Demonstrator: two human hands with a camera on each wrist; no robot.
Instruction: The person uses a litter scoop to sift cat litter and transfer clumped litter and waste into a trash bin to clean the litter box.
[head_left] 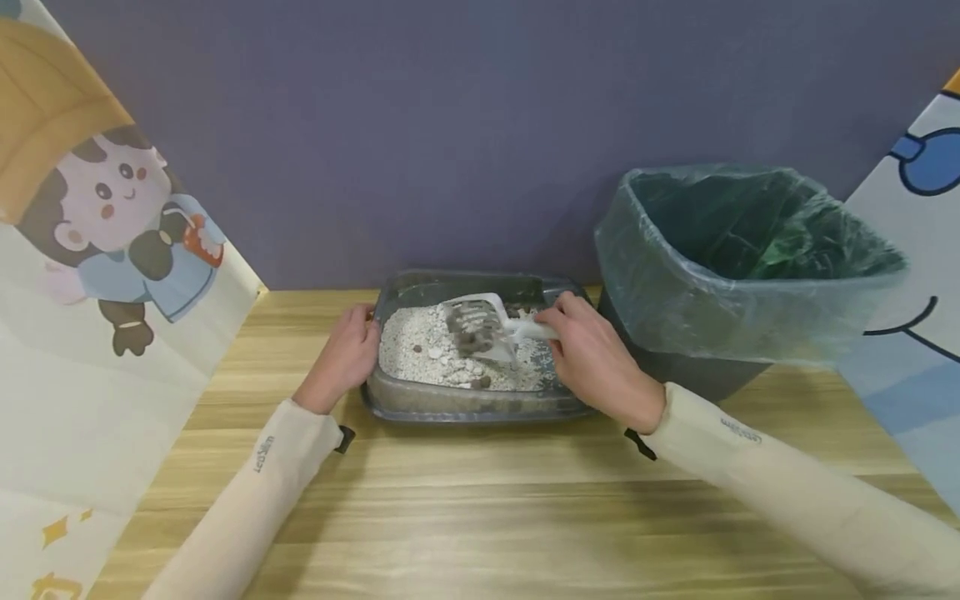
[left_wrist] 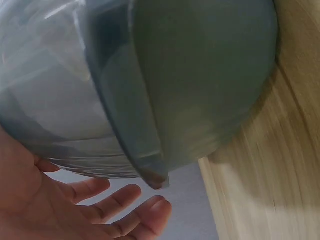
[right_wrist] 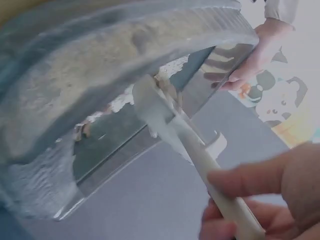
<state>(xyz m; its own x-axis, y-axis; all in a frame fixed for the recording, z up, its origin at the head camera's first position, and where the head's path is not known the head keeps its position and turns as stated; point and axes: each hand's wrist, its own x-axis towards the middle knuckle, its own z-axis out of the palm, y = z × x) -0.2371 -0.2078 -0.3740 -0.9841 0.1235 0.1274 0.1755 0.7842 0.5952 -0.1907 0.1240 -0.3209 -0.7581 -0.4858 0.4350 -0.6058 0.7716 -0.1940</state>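
- We read small grey lettering on both cream sleeves, too tiny to make out.
- Our right hand (head_left: 592, 358) clamps the white slotted plastic scoop (head_left: 483, 327), long axis left-right, head pointing left, inside the grey litter tray (head_left: 465, 404).
- Left hand (head_left: 347, 354) rests relaxed against the tray's left rim on the wooden table (head_left: 480, 517).

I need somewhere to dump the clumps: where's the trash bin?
In the head view, the lined trash bin stands on the table's right side, just right of the litter tray.

Tray (head_left: 465, 404) sat on table (head_left: 480, 517) against wall (head_left: 450, 125), litter (head_left: 420, 350) in tray, scoop (head_left: 480, 327) above litter, bin (head_left: 720, 275) right of tray, left hand (head_left: 347, 354) at tray's left edge, right hand (head_left: 592, 358) at its right
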